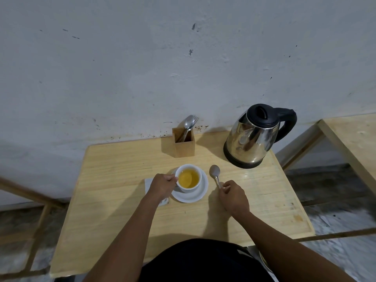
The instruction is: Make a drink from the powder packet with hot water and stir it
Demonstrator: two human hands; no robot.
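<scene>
- A white cup (188, 178) holding clear amber-yellow liquid sits on a white saucer (200, 193) near the middle of a pale wooden table (114, 200); the drink appears poured and coloured, so the task looks close to its end.
- The left hand (162, 186) is closed at the cup's left side, apparently pinching the handle, which the fingers hide.
- The right hand (234, 197) is closed around the handle of a metal spoon (215, 171), just to the right of the saucer; the bowl points away from the person, and whether it touches the table or hangs just above it cannot be told.
- Judged from this pose, the step in hand is either bringing the spoon in to stir or putting it aside after stirring; the frame does not settle which.
- To do it well: keep the left hand steadying the cup so it does not slide on the saucer, lower the spoon gently, and stir slowly clear of the rim, as the liquid is high enough to slop.
- A white packet (149, 183), partly under the left wrist, lies left of the saucer.
- Farther back, a wooden cutlery holder (184, 144) stands by the wall (142, 68), with a steel kettle (254, 137) to its right, both well apart from the cup.
</scene>
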